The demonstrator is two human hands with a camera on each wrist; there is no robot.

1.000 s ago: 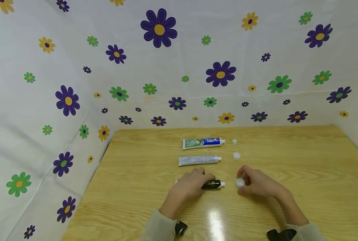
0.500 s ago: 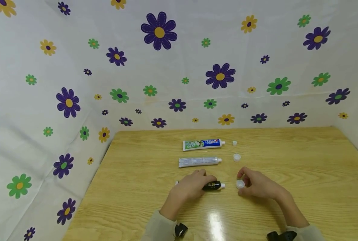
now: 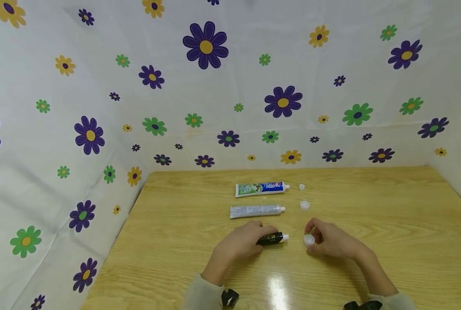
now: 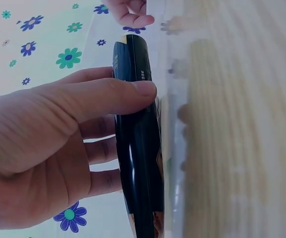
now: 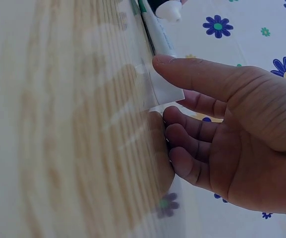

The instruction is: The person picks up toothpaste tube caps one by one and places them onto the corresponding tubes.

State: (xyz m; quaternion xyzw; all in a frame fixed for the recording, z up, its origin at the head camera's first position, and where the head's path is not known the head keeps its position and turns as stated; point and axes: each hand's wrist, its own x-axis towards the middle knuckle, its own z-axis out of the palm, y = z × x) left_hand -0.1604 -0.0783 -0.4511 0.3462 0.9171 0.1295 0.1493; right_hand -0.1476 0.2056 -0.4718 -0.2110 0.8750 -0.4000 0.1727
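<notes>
My left hand (image 3: 242,242) grips a black toothpaste tube (image 3: 270,239) with gold lettering, its bare white nozzle pointing right. In the left wrist view the thumb lies across the tube (image 4: 138,134), with fingers behind it; the tail is hidden under the hand in the head view. To the right of that nozzle, my right hand (image 3: 332,240) pinches a round white cap (image 3: 309,240) between thumb and index finger, close over the table. In the right wrist view the other fingers curl near the tabletop, and the black tube's white nozzle (image 5: 169,11) shows at the top.
Beyond the hands lie a silver-grey toothpaste tube (image 3: 256,211) and a green, white and blue one (image 3: 261,189), both uncapped with nozzles to the right. A white cap (image 3: 304,206) and a smaller cap (image 3: 301,187) sit beside them. A flowered cloth (image 3: 249,116) borders the wooden table (image 3: 369,206).
The black tube has shifted slightly left and tilted under my left hand, and its tail end is now covered. My right hand stays at the cap. The head view has shifted slightly.
</notes>
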